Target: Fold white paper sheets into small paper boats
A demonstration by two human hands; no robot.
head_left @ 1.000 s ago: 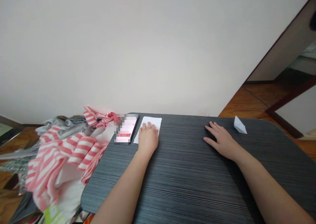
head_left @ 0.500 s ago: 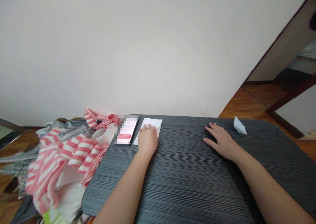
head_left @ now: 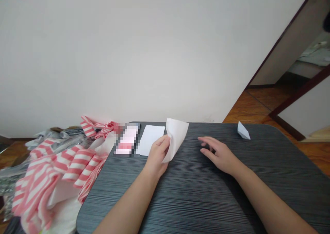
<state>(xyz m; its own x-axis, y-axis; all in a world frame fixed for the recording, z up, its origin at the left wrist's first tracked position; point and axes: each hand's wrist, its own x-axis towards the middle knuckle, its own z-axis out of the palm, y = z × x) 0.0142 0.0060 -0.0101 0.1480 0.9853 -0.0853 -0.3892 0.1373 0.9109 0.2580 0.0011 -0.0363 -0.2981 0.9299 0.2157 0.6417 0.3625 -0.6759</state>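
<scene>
A white sheet of paper [head_left: 177, 134], bent along its length, is pinched in my left hand [head_left: 157, 155] above the table. Just left of that hand lies a flat stack of white paper [head_left: 151, 137], its right side partly covered by my fingers. My right hand [head_left: 218, 154] hovers over the table with thumb and fingers apart, holding nothing. A small folded white paper shape [head_left: 243, 130] stands near the far right part of the table, beyond my right hand.
A phone [head_left: 127, 139] with a blurred screen lies at the table's left edge. The dark, ribbed table [head_left: 185, 199] meets a white wall [head_left: 160, 55]. Red-and-white striped cloth [head_left: 77, 161] and plastic bags are heaped at the left. Wooden floor [head_left: 260, 99] shows at right.
My left hand has lifted a sheet off the paper stack and moved slightly right with it. My right hand has come left, its fingers now more curved. The view has shifted slightly.
</scene>
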